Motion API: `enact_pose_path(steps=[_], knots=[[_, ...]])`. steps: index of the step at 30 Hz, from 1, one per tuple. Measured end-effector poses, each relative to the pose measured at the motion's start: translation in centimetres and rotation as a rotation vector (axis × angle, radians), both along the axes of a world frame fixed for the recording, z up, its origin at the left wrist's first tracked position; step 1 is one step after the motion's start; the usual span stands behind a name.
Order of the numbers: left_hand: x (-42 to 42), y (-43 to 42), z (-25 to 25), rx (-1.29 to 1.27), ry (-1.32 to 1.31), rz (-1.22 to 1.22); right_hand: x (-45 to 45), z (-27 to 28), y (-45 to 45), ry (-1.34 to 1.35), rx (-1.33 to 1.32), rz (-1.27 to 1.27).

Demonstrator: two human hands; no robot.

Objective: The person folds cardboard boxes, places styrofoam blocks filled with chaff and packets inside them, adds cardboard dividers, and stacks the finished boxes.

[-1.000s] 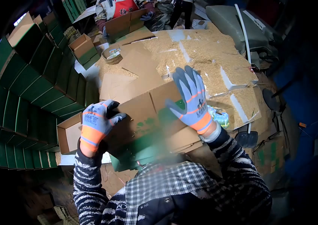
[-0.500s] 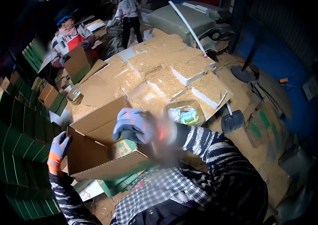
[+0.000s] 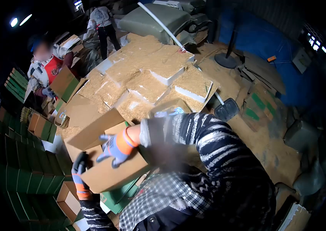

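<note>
Brown box [image 3: 115, 175], blue-and-orange gloves [image 3: 117, 149], black-and-white striped sleeves [image 3: 232, 156]

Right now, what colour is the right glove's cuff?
The right glove's cuff is mostly orange, clearest in the head view.

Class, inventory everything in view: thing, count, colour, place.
Open cardboard box: 1, brown, at the hands
Stacked boxes: many, mostly green, left
Granular spread: 1, tan, centre
Shovel: 1, black blade, right of centre
Pole: 1, white, top centre
Bulky bundles: several, grey-green, top centre
Floor stand: 1, dark, upper right
Sheeting: 1, blue, upper right
Co-workers: 2, one red-fronted, upper left
Left hand: 1, grey/orange glove, box's left end
Right hand: 1, grey/orange glove, over box
</note>
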State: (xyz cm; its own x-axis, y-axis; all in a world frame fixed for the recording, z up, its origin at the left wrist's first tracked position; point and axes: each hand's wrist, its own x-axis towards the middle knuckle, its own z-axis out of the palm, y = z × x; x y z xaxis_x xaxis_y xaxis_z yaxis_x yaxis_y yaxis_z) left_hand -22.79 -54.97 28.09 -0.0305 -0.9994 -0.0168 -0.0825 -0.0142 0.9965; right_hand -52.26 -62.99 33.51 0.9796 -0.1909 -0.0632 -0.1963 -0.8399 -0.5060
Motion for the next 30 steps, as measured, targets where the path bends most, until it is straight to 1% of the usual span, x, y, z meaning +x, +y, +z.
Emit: enact_pose_path(steps=[1,2,3,5,6,7,9,10,11,12,13,14,15,16,17,18,19,20,21,22,23,24,25,26,27,29,30], knots=[[0.6,0.4,-1.1,-0.195,0.093,0.179,0.5,-2.6,-1.9,-0.047,-0.107,-0.033],[2.6,0.7,-2.8,-0.157,0.19,0.369,-1.1,-0.7,-1.5,0.014,-0.074,-0.084],[4.2,1.8,-4.5,-0.143,0.292,0.526,-1.5,-2.0,-1.9,-0.174,-0.071,-0.119],[6.9,3.8,-7.0,-0.142,0.086,0.643,-2.8,0.4,-1.0,-0.344,0.019,-0.323],[8.2,4.3,-7.8,-0.246,-0.31,0.477,-2.7,-0.5,-1.4,-0.517,0.177,-0.388],[3.6,4.4,-2.1,-0.191,0.239,0.299,-2.5,-1.6,-1.4,-0.681,0.341,-0.46],[2.1,4.7,4.0,-0.259,-0.163,0.222,-0.2,-3.2,2.0,-1.151,0.467,-0.717],[-0.4,4.3,7.9,-0.165,-0.08,0.238,1.2,-4.7,3.0,-1.246,0.516,-0.824],[-1.0,3.2,9.3,-0.109,-0.094,0.147,2.4,-6.9,3.8,-1.209,0.612,-0.887],[-1.5,1.7,10.1,-0.056,-0.108,0.048,3.0,-9.1,4.1,-1.074,0.757,-0.907],[-2.1,0.3,10.2,-0.002,-0.124,-0.055,2.8,-11.5,4.1,-0.838,0.958,-0.873],[-2.8,-0.8,8.1,0.003,-0.364,-0.045,1.9,-13.8,3.8,-0.539,1.155,-0.793],[-1.4,-1.7,3.1,-0.096,-0.623,-0.165,0.3,-15.5,3.3,-0.281,1.29,-0.687],[-3.0,-1.4,2.3,-0.069,-0.755,-0.393,-1.8,-16.4,2.6,-0.125,1.36,-0.59],[-4.1,-0.7,1.0,-0.098,-0.787,-0.531,-4.2,-16.9,1.6,-0.104,1.335,-0.57],[-6.0,0.0,2.5,-0.089,-0.793,-0.576,-7.4,-18.8,0.2,-0.47,0.942,-0.63],[-7.9,0.2,4.6,0.064,-0.651,-0.555,-12.7,-11.5,0.7,-0.61,0.353,-0.943],[-6.9,0.5,5.3,0.323,-0.727,-0.448,-17.2,-8.7,-0.5,-0.248,-0.008,-1.298],[-4.2,0.3,3.0,0.078,-0.711,-0.477,-21.9,-13.7,-3.3,-0.691,0.179,-1.555],[-2.8,0.0,2.6,0.024,-0.639,-0.442,-26.5,-18.7,-6.1,-1.258,0.269,-1.684],[-2.3,-0.3,2.8,-0.033,-0.568,-0.402,-33.3,-23.6,-8.6,-1.219,-0.19,-1.892],[-2.7,-1.0,3.7,-0.092,-0.582,-0.295,-38.3,-26.4,-9.1,-1.193,-0.457,-2.138],[-3.1,-1.6,4.3,-0.149,-0.597,-0.186,-42.1,-28.1,-9.3,-1.006,-0.499,-2.367],[-2.7,-1.8,3.9,-0.243,-0.652,0.022,-44.9,-29.5,-9.3,-0.81,-0.403,-2.49],[-1.3,-2.2,3.0,-0.398,-0.75,0.137,-47.1,-30.9,-9.3,-0.652,-0.273,-2.542],[-0.6,-2.8,2.9,-0.403,-0.807,0.379,-49.6,-33.4,-9.9,-0.493,-0.077,-2.502],[-0.2,-3.0,2.6,-0.328,-0.679,0.454,-50.3,-34.4,-10.4,-0.472,-0.018,-2.476]])
